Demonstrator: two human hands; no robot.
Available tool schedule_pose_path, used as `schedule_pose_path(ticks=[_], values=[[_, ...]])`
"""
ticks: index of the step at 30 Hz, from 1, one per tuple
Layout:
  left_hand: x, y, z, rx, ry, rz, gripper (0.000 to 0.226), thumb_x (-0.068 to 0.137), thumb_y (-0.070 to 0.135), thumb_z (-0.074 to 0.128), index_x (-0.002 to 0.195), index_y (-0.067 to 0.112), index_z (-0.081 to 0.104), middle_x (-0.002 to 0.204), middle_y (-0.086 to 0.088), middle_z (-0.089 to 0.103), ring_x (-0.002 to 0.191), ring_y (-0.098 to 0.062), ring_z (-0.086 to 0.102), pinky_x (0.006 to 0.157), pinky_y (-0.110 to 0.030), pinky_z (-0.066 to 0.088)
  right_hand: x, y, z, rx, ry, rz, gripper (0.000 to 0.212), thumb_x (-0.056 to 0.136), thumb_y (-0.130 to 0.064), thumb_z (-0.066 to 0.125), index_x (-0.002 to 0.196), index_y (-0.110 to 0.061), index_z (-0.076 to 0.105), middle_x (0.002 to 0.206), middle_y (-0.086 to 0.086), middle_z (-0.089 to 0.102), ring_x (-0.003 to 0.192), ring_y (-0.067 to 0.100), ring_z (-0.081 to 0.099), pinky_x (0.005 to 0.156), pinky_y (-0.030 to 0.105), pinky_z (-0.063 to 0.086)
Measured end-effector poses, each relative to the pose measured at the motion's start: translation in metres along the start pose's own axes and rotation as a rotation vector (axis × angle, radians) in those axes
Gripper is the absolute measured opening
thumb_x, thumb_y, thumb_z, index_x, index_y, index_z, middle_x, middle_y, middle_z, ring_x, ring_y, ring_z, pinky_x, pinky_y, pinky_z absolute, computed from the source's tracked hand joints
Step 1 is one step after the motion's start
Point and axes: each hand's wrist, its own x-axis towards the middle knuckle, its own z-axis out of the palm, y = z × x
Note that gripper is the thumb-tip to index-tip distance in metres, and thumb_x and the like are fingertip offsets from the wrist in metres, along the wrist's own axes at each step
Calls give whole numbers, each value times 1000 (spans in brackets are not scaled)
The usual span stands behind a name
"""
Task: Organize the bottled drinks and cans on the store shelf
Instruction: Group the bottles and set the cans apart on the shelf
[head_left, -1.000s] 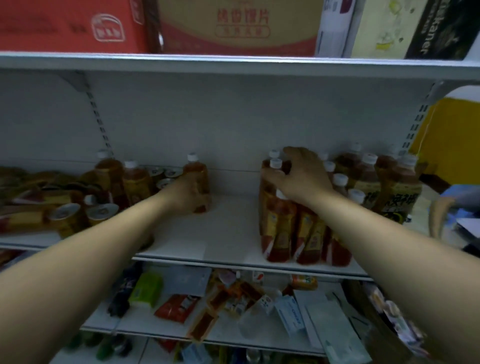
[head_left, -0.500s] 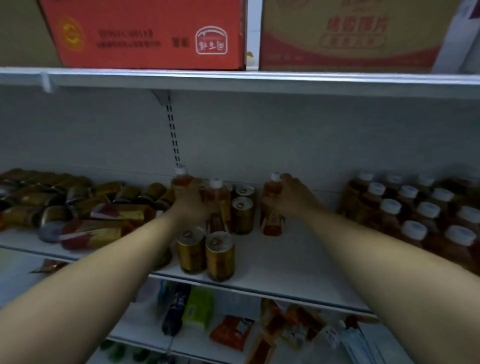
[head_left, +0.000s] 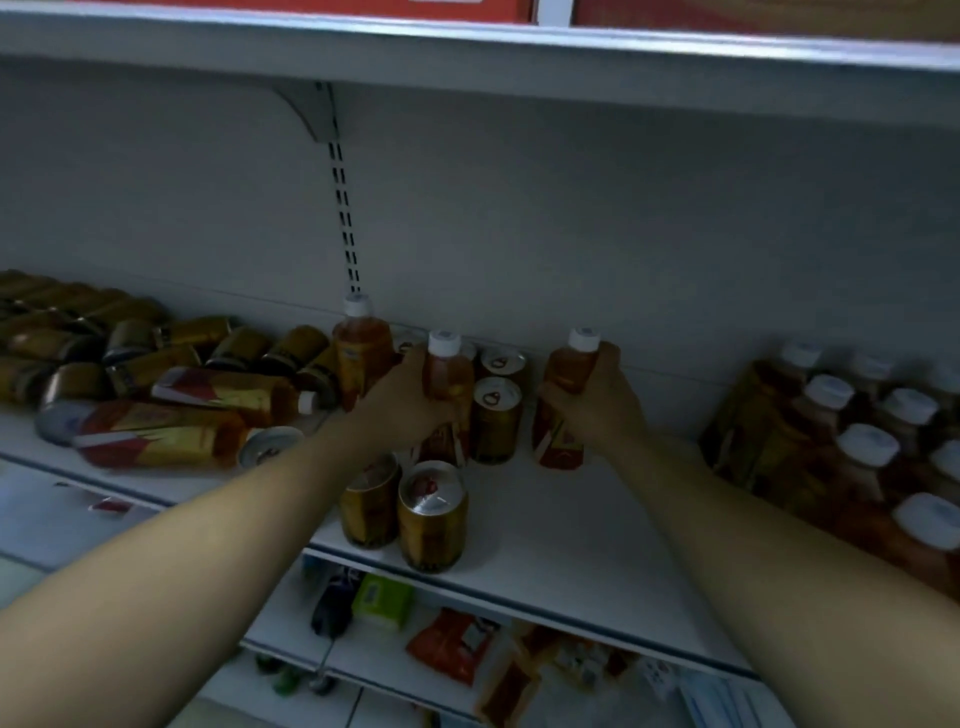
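My left hand (head_left: 402, 402) grips an upright amber tea bottle (head_left: 448, 376) with a white cap near the back of the white shelf (head_left: 571, 525). A second upright tea bottle (head_left: 361, 351) stands just left of it, touching my fingers. My right hand (head_left: 592, 402) is closed around another white-capped tea bottle (head_left: 571, 364), which stands on the shelf. Two upright gold cans (head_left: 493, 415) sit between my hands, and two more gold cans (head_left: 431, 514) stand at the front edge. At the right is a tight group of upright tea bottles (head_left: 852, 447).
Several bottles and cans (head_left: 156, 395) lie tipped over on the left part of the shelf. An upper shelf (head_left: 467, 47) carrying red cartons hangs overhead. The lower shelf (head_left: 452, 644) holds snack packets and small items.
My right hand left the bottle group at the right and now holds a single bottle in the middle. My left hand shifted onto a bottle beside the cans. The view swung left.
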Motion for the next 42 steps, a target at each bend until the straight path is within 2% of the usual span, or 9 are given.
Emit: schedule_pose_path(ticks=[9, 12, 18, 23, 27, 30, 35, 39, 42], values=[[-17, 28, 16, -56, -206, 158, 27, 65, 31, 76, 85, 27, 59, 83, 7, 65, 88, -16, 65, 86, -47, 53, -54, -2, -24, -98, -3, 30, 68, 82, -38, 72, 133, -16, 33, 115, 1, 55, 102, 17, 55, 84, 26, 42], [-18, 40, 35, -93, -263, 205, 31, 67, 25, 75, 89, 17, 57, 79, 11, 59, 86, -16, 65, 77, -31, 50, -86, -7, -34, -126, 49, 104, 65, 82, -38, 71, 133, -21, 35, 113, -4, 54, 100, 13, 53, 84, 25, 40], [-16, 58, 65, -105, -373, 297, 31, 73, 10, 76, 97, 16, 56, 88, 5, 62, 84, -6, 60, 75, -27, 49, -143, -8, -54, -178, 159, 245, 72, 80, -43, 70, 136, -22, 31, 129, 2, 52, 115, 23, 54, 91, 31, 42], [-25, 74, 82, -121, -341, 332, 33, 76, -5, 67, 81, 22, 49, 77, 8, 52, 69, 3, 55, 60, -6, 43, -165, -6, -67, -286, 214, 320, 89, 80, -49, 69, 147, -19, 19, 147, 8, 32, 128, 31, 44, 96, 36, 40], [-31, 81, 96, -103, -258, 399, 48, 80, -3, 67, 103, 26, 36, 85, 17, 44, 75, 7, 45, 67, -16, 41, -168, -5, -76, -341, 224, 249, 89, 73, -52, 72, 144, -22, 27, 142, 5, 34, 131, 25, 36, 100, 36, 38], [-31, 85, 103, -94, -245, 401, 48, 78, 0, 70, 100, 30, 41, 87, 12, 50, 77, 2, 51, 70, -11, 44, -168, -10, -90, -419, 226, 148, 97, 75, -53, 71, 150, -18, 20, 151, 6, 27, 140, 24, 26, 111, 35, 27], [-20, 92, 119, -81, -226, 354, 66, 68, 42, 71, 123, 30, 38, 116, 0, 60, 104, -19, 60, 91, -39, 51, -160, -17, -140, -731, 363, -93, 81, 81, -68, 45, 141, -13, 44, 142, 13, 45, 132, 31, 35, 108, 40, 26], [2, 104, 138, -86, -248, 331, 73, 79, 41, 68, 138, 33, 27, 126, 4, 53, 111, -15, 54, 96, -36, 46, -135, 0, -184, -979, 234, 147, 78, 84, -71, 36, 147, -26, 33, 156, 9, 27, 144, 33, 18, 116, 51, 7], [23, 116, 153, -97, -288, 301, 68, 92, 35, 56, 146, 20, 18, 122, 6, 43, 114, -14, 48, 93, -28, 38, -123, 16, -194, -970, 106, 268, 79, 83, -73, 38, 149, -31, 23, 158, 7, 22, 143, 36, 16, 116, 54, 12]])
